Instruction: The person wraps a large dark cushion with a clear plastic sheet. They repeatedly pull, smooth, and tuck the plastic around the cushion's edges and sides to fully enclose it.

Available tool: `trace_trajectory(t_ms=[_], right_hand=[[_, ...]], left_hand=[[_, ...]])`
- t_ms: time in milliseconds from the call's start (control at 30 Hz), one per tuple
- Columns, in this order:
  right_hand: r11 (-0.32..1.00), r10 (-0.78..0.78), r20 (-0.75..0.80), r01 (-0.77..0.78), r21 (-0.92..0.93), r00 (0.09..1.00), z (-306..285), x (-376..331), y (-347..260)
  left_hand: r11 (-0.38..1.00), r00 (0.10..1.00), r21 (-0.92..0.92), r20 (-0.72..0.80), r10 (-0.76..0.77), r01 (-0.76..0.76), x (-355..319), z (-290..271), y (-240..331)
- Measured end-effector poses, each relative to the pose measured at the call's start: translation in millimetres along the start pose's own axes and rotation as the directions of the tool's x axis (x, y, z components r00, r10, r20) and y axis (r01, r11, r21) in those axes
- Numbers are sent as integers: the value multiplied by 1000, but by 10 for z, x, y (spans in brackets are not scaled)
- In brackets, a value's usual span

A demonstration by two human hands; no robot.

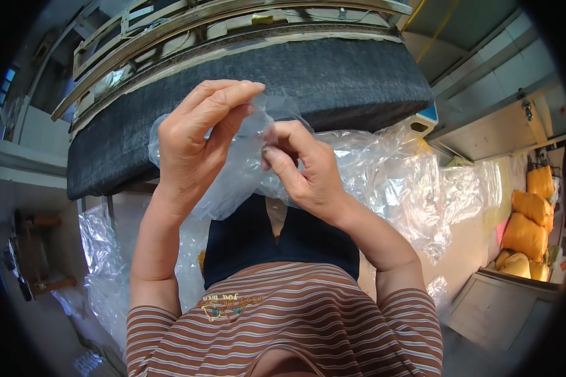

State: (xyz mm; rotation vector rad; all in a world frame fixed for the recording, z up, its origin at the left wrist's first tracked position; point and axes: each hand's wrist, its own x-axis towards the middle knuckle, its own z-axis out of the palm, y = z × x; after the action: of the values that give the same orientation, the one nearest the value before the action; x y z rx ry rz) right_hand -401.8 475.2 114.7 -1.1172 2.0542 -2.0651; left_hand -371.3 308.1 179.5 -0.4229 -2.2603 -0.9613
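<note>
Thin, clear plastic film (236, 179), perhaps a bag, is held up in front of my lap. My left hand (201, 129) is raised at its upper edge, fingertips pinched together on the film. A little lower and to the right, my right hand (302, 164) grips the same film between thumb and bent fingers. The film hangs crumpled between and below both hands, and part of it shows behind my left wrist. Just beyond the hands lies a long dark padded surface (258, 69).
Heaps of clear plastic sheeting (402, 182) spread to the right, with more sheeting (104, 251) at the left. Wooden rails (170, 28) run behind the padded surface. Yellow-orange bundles (527, 232) are stacked at far right near a pale box (500, 308). A wooden stool-like frame (41, 254) stands left.
</note>
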Motion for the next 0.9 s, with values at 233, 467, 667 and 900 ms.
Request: trace_trajectory(t_ms=[233, 467, 667, 900], right_hand=[[998, 16, 56, -13, -58, 998, -58, 25, -171], [959, -160, 117, 182, -216, 980, -22, 51, -222], [825, -394, 174, 431, -366, 902, -101, 108, -303], [940, 39, 161, 19, -342, 986, -156, 3, -66]], left_hand=[[997, 992, -53, 111, 65, -60, -91, -134, 56], [998, 993, -61, 121, 2, 5, -128, -224, 37], [935, 975, -291, 147, -164, 201, -223, -397, 23], [958, 993, -262, 45, -111, 119, -202, -547, 45]])
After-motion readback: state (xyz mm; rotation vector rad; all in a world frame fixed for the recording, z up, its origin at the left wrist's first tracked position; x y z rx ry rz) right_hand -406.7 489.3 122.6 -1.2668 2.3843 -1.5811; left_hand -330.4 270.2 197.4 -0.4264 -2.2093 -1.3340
